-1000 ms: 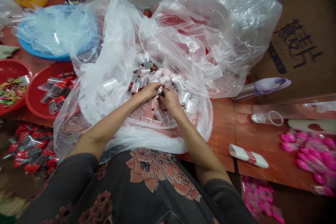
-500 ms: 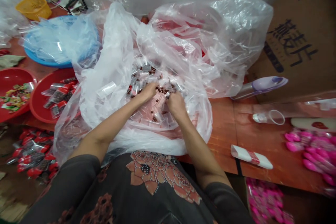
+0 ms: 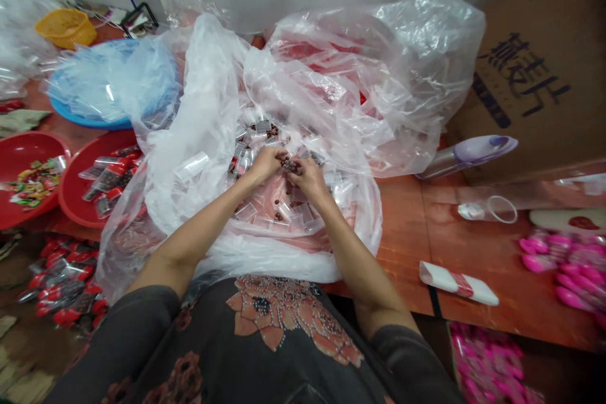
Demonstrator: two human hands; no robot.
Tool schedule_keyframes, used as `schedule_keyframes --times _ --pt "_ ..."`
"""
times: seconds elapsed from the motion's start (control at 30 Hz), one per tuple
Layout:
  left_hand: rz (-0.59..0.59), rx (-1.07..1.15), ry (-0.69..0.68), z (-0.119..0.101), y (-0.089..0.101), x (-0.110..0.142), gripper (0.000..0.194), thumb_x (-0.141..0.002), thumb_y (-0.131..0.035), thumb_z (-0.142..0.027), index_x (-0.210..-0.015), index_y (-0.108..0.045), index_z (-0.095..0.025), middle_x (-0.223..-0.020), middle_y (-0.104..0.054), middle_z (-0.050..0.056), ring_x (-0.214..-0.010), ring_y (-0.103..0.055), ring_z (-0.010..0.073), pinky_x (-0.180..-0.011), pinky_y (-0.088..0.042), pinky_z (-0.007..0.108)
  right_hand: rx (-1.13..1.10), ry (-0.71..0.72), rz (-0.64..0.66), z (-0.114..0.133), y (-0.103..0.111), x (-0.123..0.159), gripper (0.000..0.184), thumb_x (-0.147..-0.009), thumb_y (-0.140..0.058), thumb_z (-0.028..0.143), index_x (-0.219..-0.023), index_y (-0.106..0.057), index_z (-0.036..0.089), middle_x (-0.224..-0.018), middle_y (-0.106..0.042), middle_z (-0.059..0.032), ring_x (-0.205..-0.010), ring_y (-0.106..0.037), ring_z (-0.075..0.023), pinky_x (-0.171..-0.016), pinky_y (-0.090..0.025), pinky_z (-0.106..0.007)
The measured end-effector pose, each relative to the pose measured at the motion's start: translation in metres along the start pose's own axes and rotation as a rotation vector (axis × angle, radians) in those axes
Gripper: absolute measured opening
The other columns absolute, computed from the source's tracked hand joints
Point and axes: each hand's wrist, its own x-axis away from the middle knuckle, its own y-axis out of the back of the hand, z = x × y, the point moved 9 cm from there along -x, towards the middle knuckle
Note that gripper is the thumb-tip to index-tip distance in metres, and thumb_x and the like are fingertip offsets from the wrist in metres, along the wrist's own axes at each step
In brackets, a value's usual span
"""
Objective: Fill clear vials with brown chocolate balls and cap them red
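Note:
My left hand (image 3: 269,163) and my right hand (image 3: 310,178) are close together over a large open plastic bag (image 3: 213,95). Between their curled fingers is a cluster of small round brown balls (image 3: 288,165), which both hands grip. Whether a clear wrapper surrounds that cluster is too small to tell. Inside the bag, around my hands, lie small clear plastic packets (image 3: 262,125) and more loose brown balls (image 3: 277,216) on a pinkish surface.
To the left stand a red bowl of red-capped packets (image 3: 71,202), a red bowl of colourful wrapped pieces (image 3: 14,145), a blue basin (image 3: 61,115) and a yellow basket (image 3: 66,28). At right are a purple-handled sealer-like tool (image 3: 483,150), a clear cup (image 3: 502,209), a white roll (image 3: 459,283) and a cardboard box (image 3: 534,76).
My two hands have come closer together. The right hand moved left and slightly up, and a cluster of brown balls now shows between the fingers. The view has shifted slightly.

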Motion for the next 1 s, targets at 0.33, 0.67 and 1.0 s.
schedule_keyframes --times 0.33,0.67,1.0 --pt "-0.166 0.09 -0.055 -0.055 0.039 0.07 0.054 -0.078 -0.054 -0.006 -0.13 -0.066 -0.016 -0.13 -0.067 0.01 -0.11 -0.066 0.0206 -0.093 -0.052 0.032 -0.82 -0.151 -0.059 0.008 -0.001 0.028 0.048 -0.062 -0.08 0.04 -0.098 -0.055 0.021 -0.09 -0.067 0.0005 -0.074 -0.062 -0.0147 -0.07 -0.053 -0.031" --pt "-0.116 0.359 0.032 -0.05 0.017 0.101 0.041 -0.083 -0.067 -0.031 -0.122 -0.07 -0.017 -0.128 -0.069 0.01 -0.109 -0.067 0.0221 -0.086 -0.056 0.032 -1.042 -0.072 -0.035 0.042 0.008 0.051 0.047 -0.066 -0.081 0.038 -0.104 -0.059 0.023 -0.095 -0.068 0.0011 -0.078 -0.064 -0.0131 -0.08 -0.057 -0.034" --pt "-0.149 0.547 -0.031 -0.067 0.019 0.111 0.049 -0.069 -0.084 -0.036 -0.112 -0.074 -0.014 -0.101 -0.076 0.008 -0.085 -0.069 0.0189 -0.082 -0.056 0.034 -0.973 0.102 -0.037 0.082 0.032 0.067 0.07 -0.077 -0.075 0.044 -0.14 -0.045 0.036 -0.106 -0.065 0.0009 -0.08 -0.065 -0.0146 -0.077 -0.058 -0.033"
